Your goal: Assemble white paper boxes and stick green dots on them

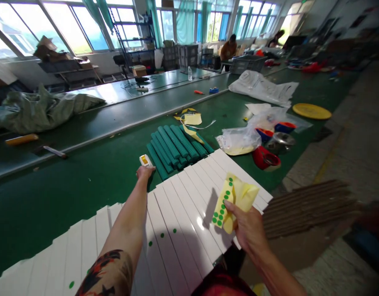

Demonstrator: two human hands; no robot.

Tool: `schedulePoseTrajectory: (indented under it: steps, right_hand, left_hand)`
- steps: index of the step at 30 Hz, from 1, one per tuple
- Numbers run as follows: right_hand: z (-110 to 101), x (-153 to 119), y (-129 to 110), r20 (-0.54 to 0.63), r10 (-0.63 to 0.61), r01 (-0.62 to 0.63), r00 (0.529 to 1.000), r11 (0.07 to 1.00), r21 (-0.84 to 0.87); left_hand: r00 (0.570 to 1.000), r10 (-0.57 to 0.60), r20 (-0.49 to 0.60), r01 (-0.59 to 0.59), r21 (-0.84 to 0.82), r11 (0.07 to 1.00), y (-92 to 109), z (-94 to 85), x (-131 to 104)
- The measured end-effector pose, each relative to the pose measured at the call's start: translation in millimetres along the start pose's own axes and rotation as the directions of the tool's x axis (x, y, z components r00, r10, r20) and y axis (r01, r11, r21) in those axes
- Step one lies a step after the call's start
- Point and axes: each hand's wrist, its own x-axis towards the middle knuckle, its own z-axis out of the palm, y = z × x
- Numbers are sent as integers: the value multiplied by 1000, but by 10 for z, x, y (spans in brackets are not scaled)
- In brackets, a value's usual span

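Note:
My left hand [145,172] reaches out over the green table, its fingers closed on a small white object with a yellow part [144,160]; its exact kind I cannot make out. Just right of it lies a stack of dark green ribbed rods [177,146]. In my right hand [249,226] is a folded yellow sticker sheet [223,205] with rows of green dots, thumb on top. Beneath both arms spreads a row of long white flat boxes [189,197], edge to edge. Several of them carry a round green sticker [162,235].
Yellow paper scraps [192,119] lie behind the rods. To the right are plastic bags [241,139], a red tape roll [265,158] and a yellow disc [311,111]. Flattened cardboard [309,205] is stacked beside the table. A person [228,49] works far back.

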Motion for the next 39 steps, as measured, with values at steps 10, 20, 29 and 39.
schedulePoseTrajectory:
  steps: [10,20,29,39]
  right_hand:
    - [77,95,-1,81,-65,60,995,996,63]
    - [-91,26,-81,451,229,-254,863,967,-5]
    - [-180,108,-105,355,248,-233,902,969,-86]
    - [-216,125,-64,293,95,-26,951,973,-228]
  left_hand:
    - [759,404,510,88,-696,713,74,34,-2314]
    - [907,262,329,129,-811,571,122,27,-2823]
    - [886,304,351,90,-771,630,177,72,-2977]
    - [920,286,269,-34,-670,742,207,-11,-2916]
